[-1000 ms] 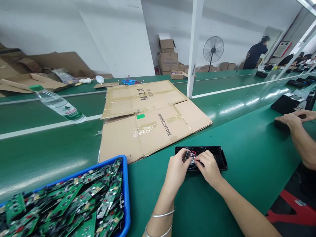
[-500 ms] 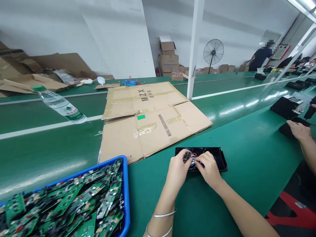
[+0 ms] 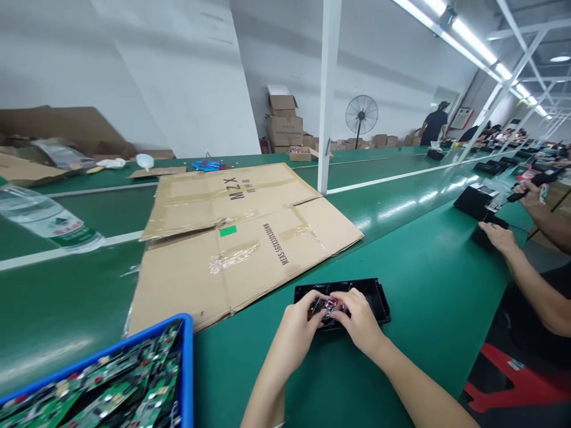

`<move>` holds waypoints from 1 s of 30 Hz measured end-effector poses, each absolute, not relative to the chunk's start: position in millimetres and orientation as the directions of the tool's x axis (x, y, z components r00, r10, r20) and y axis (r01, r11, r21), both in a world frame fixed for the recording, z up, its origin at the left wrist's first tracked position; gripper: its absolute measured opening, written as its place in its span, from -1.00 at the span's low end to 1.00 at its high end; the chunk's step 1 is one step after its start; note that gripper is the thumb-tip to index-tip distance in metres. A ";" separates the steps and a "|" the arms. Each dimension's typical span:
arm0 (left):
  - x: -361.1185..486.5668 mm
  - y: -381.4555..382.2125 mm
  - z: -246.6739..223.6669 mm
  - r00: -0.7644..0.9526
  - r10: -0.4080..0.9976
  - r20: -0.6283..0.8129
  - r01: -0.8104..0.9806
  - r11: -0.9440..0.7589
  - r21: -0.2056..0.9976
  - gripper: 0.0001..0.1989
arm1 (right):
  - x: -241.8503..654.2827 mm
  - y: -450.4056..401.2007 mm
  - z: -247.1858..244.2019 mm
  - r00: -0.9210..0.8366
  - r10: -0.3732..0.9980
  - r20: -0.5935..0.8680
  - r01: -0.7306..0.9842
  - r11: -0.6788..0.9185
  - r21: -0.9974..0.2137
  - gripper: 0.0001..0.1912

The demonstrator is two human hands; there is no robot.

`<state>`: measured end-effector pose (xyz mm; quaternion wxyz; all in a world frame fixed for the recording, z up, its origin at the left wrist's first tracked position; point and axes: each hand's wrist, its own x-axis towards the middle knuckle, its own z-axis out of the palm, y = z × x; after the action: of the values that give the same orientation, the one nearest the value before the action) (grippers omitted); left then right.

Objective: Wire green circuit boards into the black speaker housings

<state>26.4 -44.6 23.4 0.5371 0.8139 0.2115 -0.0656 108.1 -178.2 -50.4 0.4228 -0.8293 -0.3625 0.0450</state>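
A shallow black plastic housing (image 3: 377, 297) lies on the green bench with its inside facing up. Both hands work over its left and middle part. My left hand (image 3: 300, 324) is closed, with thumb and index finger curled around a small dark part (image 3: 317, 305). Facing it, my right hand (image 3: 362, 324) is closed too, its fingertips almost meeting the left ones. Between the fingertips show thin red wires (image 3: 331, 303) and bits of shiny metal. What exactly the right fingers grip is hidden. A round part beneath the hands is mostly covered.
A blue bin (image 3: 188, 368) of green circuit boards (image 3: 104, 395) stands at left. Flattened cardboard (image 3: 250, 249) lies beyond the hands, and a water bottle (image 3: 53, 221) is far left. At right, a co-worker's hand (image 3: 499, 238) rests on a black device. A white post (image 3: 329, 95) rises behind the cardboard.
The view has swung right and up, so bench things appear further left and lower. My fingertips have drawn closer together over the wires. The co-worker's other hand, holding a black tool, has come into fuller view.
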 end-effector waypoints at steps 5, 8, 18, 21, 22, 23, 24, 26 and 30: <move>27.4 -41.9 20.1 0.901 0.274 -0.336 0.423 -0.388 0.818 -0.66 | 108.6 -175.2 -39.1 0.702 0.702 0.118 0.580 -0.468 -0.667 -0.83; 27.5 -43.0 19.9 0.902 0.286 -0.325 0.423 -0.421 0.802 -0.67 | 105.4 -175.4 -37.8 0.684 0.724 0.088 0.594 -0.483 -0.643 -0.83; 29.9 -42.0 19.1 0.870 0.348 -0.350 0.484 -0.467 0.740 -0.65 | 105.6 -174.0 -33.1 0.715 0.691 0.110 0.538 -0.441 -0.719 -0.82; 28.5 -37.5 17.1 0.850 0.357 -0.388 0.509 -0.362 0.781 -0.60 | 114.1 -176.1 -26.5 0.734 0.678 0.039 0.432 -0.423 -0.796 -0.76; 27.9 -36.3 16.5 0.843 0.358 -0.402 0.516 -0.327 0.792 -0.59 | 116.5 -176.6 -25.9 0.739 0.674 0.006 0.422 -0.457 -0.783 -0.74; 27.4 -35.5 16.2 0.839 0.359 -0.409 0.520 -0.304 0.799 -0.58 | 118.4 -176.7 -26.2 0.738 0.674 -0.029 0.437 -0.511 -0.741 -0.71; 27.2 -35.2 16.1 0.838 0.358 -0.412 0.520 -0.293 0.803 -0.57 | 119.6 -176.4 -27.1 0.734 0.676 -0.062 0.467 -0.569 -0.676 -0.68; 27.5 -36.1 16.8 0.840 0.344 -0.420 0.518 -0.276 0.810 -0.56 | 120.6 -174.3 -29.6 0.717 0.686 -0.123 0.537 -0.656 -0.530 -0.59; 29.5 -39.7 20.2 0.846 0.301 -0.441 0.521 -0.287 0.804 -0.58 | 119.8 -168.6 -28.8 0.697 0.698 -0.161 0.581 -0.682 -0.443 -0.57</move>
<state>29.5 -39.7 20.2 0.5384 0.7955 0.2585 -0.1020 119.8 -168.6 -28.8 0.1823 -0.9030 -0.3543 0.1604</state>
